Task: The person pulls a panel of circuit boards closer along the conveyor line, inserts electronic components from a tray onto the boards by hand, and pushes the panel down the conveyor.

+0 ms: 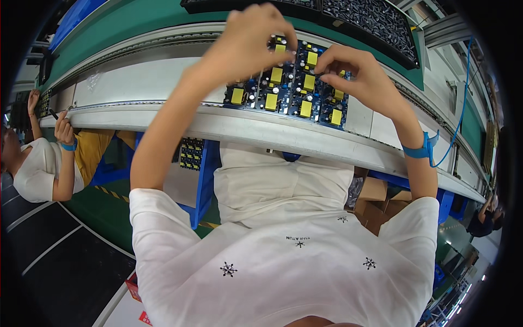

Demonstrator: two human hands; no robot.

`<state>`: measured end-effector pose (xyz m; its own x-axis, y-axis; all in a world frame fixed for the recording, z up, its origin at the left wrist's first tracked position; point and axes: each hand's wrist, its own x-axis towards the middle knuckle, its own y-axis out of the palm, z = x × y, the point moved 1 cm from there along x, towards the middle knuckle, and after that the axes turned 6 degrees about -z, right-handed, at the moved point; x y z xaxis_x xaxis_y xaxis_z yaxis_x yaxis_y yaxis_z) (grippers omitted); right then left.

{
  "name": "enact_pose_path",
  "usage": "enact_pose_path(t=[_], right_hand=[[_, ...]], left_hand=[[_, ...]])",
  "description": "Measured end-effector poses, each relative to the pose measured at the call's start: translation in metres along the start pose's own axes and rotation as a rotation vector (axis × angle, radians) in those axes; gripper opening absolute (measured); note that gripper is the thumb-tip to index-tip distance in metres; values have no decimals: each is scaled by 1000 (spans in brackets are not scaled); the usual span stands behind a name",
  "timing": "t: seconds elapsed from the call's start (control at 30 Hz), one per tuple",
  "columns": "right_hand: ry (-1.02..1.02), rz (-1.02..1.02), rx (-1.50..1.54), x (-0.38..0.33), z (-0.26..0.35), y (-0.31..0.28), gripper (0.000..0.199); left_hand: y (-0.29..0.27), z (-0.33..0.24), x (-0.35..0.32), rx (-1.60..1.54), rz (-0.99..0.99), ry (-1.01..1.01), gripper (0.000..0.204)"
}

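Observation:
A dark blue circuit board panel (286,98) lies on the conveyor line in front of me, set with rows of yellow block-shaped parts, likely transformers, and small round capacitors. Over its far left part bends my left hand (251,43), slightly blurred, with thumb and forefinger brought together above the board. My right hand (362,76) comes in from the right; its thumb and fingertips close in a pinch beside a yellow part (309,82). Whatever either hand pinches is too small or hidden to make out. A blue strap (418,147) with a cord circles my right wrist.
Beyond the line, a black tray (376,24) holds many small dark components. A metal rail (261,121) runs along the near edge. At the left, another person (46,163) works at the same line. A blue rack with boards (192,153) and cardboard boxes (373,189) stand below.

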<state>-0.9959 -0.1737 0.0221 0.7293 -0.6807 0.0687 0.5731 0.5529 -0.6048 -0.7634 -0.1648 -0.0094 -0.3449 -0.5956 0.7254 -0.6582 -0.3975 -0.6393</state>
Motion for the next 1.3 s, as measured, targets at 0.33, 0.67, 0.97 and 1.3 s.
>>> enact_pose_path(t=[0.33, 0.67, 0.97, 1.3], right_hand=[[116, 21, -79, 10, 30, 39, 12], [-27, -71, -246, 11, 28, 60, 16], [-20, 4, -257, 18, 28, 57, 15], [-109, 74, -322, 22, 31, 55, 15]], left_hand=[[24, 146, 60, -55, 216, -411, 18], [26, 137, 65, 298, 167, -271, 13], [15, 107, 45, 224, -299, -132, 11], [-62, -31, -18, -370, -6, -502, 11]])
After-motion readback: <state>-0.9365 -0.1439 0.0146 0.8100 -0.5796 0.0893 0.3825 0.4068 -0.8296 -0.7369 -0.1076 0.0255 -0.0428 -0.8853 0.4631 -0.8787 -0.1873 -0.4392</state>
